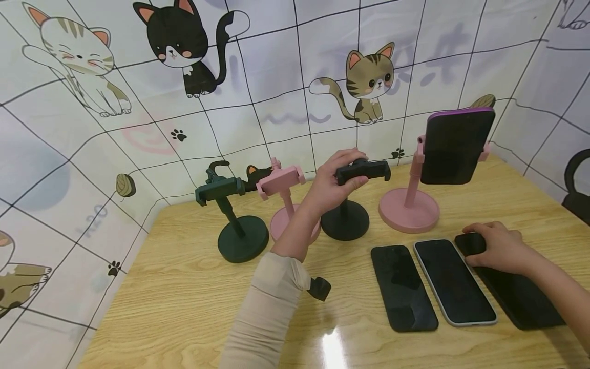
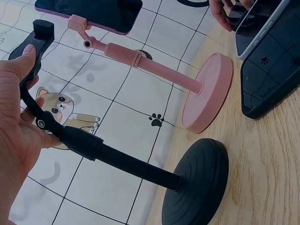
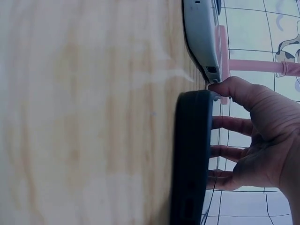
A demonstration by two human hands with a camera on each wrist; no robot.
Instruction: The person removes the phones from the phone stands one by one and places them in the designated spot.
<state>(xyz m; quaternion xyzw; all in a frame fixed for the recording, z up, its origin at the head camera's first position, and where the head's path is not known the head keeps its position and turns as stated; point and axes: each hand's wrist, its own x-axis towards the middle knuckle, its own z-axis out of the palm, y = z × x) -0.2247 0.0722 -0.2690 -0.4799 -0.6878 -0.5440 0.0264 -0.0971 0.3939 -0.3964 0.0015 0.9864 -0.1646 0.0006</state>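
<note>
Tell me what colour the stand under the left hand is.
Black stand, gripped by the left hand; clearest in the left wrist view.

A dark green stand, two pink stands, one holding a phone, and two flat phones on the wooden table.

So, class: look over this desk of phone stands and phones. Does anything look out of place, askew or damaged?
Nothing looks damaged or spilled. One oddity: the dark green stand leans, its stem slanted, while the other stands rise straighter. Three phones lie neatly side by side; the left hand holds the black stand.
</note>
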